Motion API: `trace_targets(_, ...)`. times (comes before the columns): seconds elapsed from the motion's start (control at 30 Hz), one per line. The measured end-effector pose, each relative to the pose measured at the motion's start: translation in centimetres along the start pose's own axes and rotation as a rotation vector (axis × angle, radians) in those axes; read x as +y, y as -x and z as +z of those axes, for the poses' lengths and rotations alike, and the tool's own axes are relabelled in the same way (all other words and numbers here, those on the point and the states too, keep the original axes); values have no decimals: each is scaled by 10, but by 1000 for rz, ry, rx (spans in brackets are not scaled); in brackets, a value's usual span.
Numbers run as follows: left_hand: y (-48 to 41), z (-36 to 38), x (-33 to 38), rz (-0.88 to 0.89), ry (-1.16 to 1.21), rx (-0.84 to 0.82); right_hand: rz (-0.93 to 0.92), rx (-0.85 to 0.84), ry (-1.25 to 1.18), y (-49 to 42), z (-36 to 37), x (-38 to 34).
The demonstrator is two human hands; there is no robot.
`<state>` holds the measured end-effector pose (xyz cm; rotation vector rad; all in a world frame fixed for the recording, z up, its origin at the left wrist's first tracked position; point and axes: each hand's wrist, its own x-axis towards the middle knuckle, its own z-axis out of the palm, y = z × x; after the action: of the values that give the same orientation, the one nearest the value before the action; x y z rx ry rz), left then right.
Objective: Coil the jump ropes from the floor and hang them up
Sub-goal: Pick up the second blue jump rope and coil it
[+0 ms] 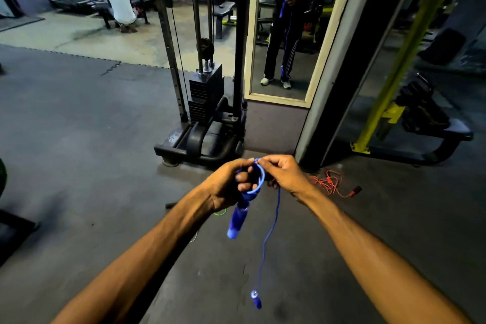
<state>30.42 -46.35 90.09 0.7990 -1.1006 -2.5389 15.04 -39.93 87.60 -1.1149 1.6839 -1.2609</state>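
We are partway through the blue jump rope (273,218). Our left hand (226,184) has its grip closed around a small bundle of blue loops (259,179) and the top of one blue handle (238,221), which hangs below the fist. Our right hand (284,173) has its grip pinched shut on the cord right at the top of the loops, touching the bundle. A long tail of cord drops from the right hand to the second blue handle (256,298), which dangles low, apparently just off the floor. So we judge coiling begun but not finished: that tail is left to wind, and nothing is hung.

More is left. A red jump rope (331,184) lies tangled on the floor to the right, just beyond our right wrist. A bit of green cord (220,212) shows on the floor under our left forearm, likely another rope; too little shows to tell.

Floor (79,139) is dark rubber matting, with bare concrete farther back. A cable machine with weight stack (205,92) stands ahead, a framed mirror (284,34) to its right shows us holding the rope. A yellow-framed bench (410,123) sits at right. Another person (118,0) crouches far left. No hook or rack visible.
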Motion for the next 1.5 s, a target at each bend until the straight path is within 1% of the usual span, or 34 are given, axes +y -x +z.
trace_targets(0.1, -7, 2, 1, 120, 209, 111, 90, -55, 131, 8, 22, 23)
trace_targets(0.17, -14, -6, -2, 210, 302, 213, 58, -145, 361, 16, 29, 36)
trace_targets(0.2, -15, -9, -4, 259, 276, 259, 21, -205, 509, 20, 29, 38)
trace_targets(0.23, -17, -15, -8, 309, 195, 321, -21, -261, 655, 24, 29, 33)
trace_targets(0.3, -18, -25, -18, 422, -151, 446, -104, -339, 819, 31, 28, 17)
trace_targets(0.33, -19, -31, -26, 470, -347, 461, -148, -351, 857, 31, 27, 6)
trace_targets(0.37, -19, -34, -32, 489, -504, 414, -195, -352, 881, 32, 24, -7)
trace_targets(0.4, -19, -35, -38, 456, -629, 336, -228, -343, 881, 30, 19, -20)
trace_targets(0.43, -17, -34, -41, 384, -726, 251, -242, -335, 846, 27, 12, -32)
trace_targets(0.47, -18, -37, -40, 279, -810, 190, -242, -324, 792, 24, 4, -42)
trace_targets(0.5, -18, -37, -37, 173, -860, 169, -229, -312, 717, 21, -4, -51)
trace_targets(0.53, -14, -36, -32, 95, -850, 153, -208, -296, 625, 18, -13, -55)
trace_targets(0.57, -12, -34, -28, 30, -773, 106, -190, -267, 539, 14, -20, -56)
trace_targets(0.63, -1, -28, -17, -23, -490, -79, -192, -151, 391, 9, -29, -47)
trace_targets(0.7, 10, -21, -6, 40, -120, -222, -174, -38, 243, 8, -25, -29)
trace_targets(0.73, 13, -20, -2, 89, 45, -236, -134, -15, 207, 10, -19, -17)
trace_targets(0.8, 15, -15, 3, 181, 259, -232, -15, -67, 258, 18, 0, 5)
trace_targets(0.83, 12, -13, 3, 210, 285, -203, 33, -132, 317, 23, 10, 13)
trace_targets(0.87, 8, -10, 1, 238, 252, -145, 49, -202, 387, 27, 18, 17)
trace_targets(0.93, -9, -8, -9, 315, 95, 41, 34, -344, 527, 31, 27, 13)
trace_targets(0.97, -16, -7, -14, 346, -82, 159, 32, -399, 550, 31, 27, 7)
trace_targets(1.0, -19, -8, -18, 348, -339, 271, 20, -431, 553, 31, 25, 0)
trace_targets(1.03, -21, -14, -21, 337, -637, 344, -17, -438, 567, 31, 21, -9)
trace_targets(1.07, -18, -20, -24, 335, -923, 353, -75, -428, 600, 30, 15, -20)
trace_targets(1.1, -13, -26, -27, 355, -1118, 310, -122, -399, 632, 28, 9, -30)
trace_targets(1.13, -8, -32, -28, 364, -1193, 242, -159, -354, 622, 24, 0, -39)
trace_targets(1.17, -4, -36, -27, 340, -1155, 182, -179, -310, 570, 20, -8, -47)
trace_targets(1.2, 2, -37, -25, 284, -1052, 112, -202, -270, 497, 14, -16, -52)
trace_targets(1.27, 6, -34, -17, 154, -788, -50, -238, -179, 365, 4, -28, -50)
trace_targets(1.3, 7, -31, -13, 127, -653, -121, -245, -122, 321, 0, -29, -42)
trace_targets(1.37, 10, -24, -8, 174, -372, -266, -190, -24, 201, -2, -21, -19)
trace_targets(1.4, 12, -19, -5, 236, -246, -298, -131, 6, 149, 1, -12, -6)
trace_targets(1.43, 9, -17, -3, 303, -116, -281, -54, 6, 131, 5, -3, 8)
trace_targets(1.5, 1, -18, 4, 388, 112, -164, 78, -113, 197, 21, 15, 29)
